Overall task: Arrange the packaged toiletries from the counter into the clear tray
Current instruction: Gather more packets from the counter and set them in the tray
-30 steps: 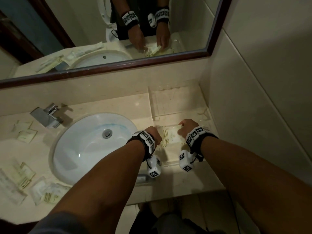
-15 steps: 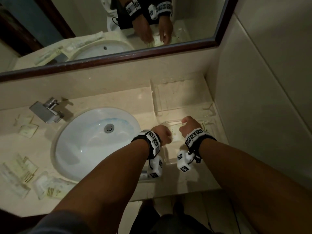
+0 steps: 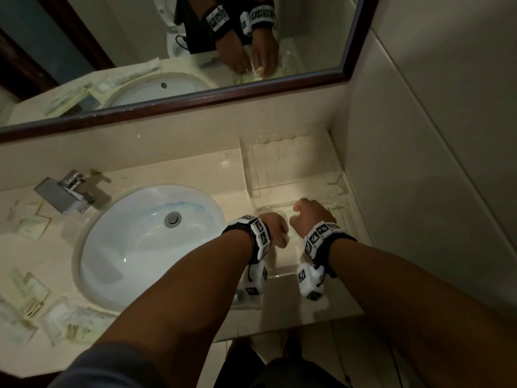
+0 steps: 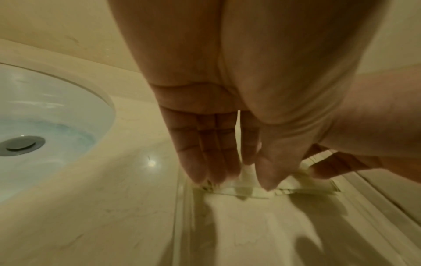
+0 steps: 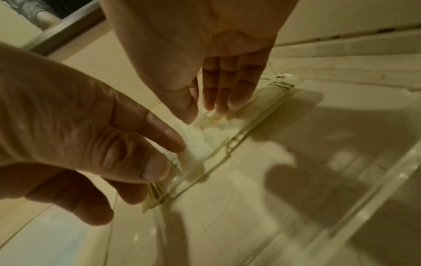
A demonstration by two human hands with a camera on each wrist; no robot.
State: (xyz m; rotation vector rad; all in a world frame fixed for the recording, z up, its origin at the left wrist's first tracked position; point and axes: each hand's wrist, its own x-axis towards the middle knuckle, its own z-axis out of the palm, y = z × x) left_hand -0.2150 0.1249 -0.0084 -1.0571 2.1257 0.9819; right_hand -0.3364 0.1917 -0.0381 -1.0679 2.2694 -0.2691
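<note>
Both hands are down in the near section of the clear tray, right of the sink. Pale toiletry packets with gold-striped ends stand on edge on the tray floor. My left hand pinches their left end between thumb and forefinger. My right hand holds their right part between thumb and straight fingers. In the left wrist view my left hand points down onto the packets, with the right hand beside it. In the head view my left hand and right hand hide the packets.
Several more packets lie on the counter left of the sink, such as those at the front and one near the faucet. The faucet stands at the back left. A tiled wall borders the tray on the right.
The packets that lay flat and visible between my hands a second ago are now gathered on edge and covered by both hands, which have drawn closer together.
</note>
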